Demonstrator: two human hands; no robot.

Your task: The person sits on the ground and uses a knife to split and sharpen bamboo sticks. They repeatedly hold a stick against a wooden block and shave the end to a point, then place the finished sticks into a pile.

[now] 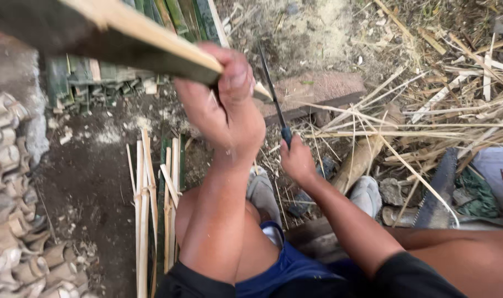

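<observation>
Nearest to us, our knees and blue shorts (284,265) fill the bottom of the view, with grey sandals (264,193) on our feet just beyond. Our left hand (225,107) is raised in front of us, its fingers wrapped fully shut around a bamboo stick (135,38) that runs up and away to the upper left; the stick's pale cut tip pokes out past the knuckles on the right. Our right hand (297,161) sits lower and a little to the right, closed tight on the blue handle of a knife (273,94), whose thin dark blade points upward and meets the stick's tip. To the left on the dirt lies a bundle of thin split strips (146,204), and a saw (438,190) rests on the right. Farther off, a reddish brick (318,91) lies behind the blade, with green bamboo slats (97,80) stacked at upper left and dry scraps (456,88) scattered at upper right.
</observation>
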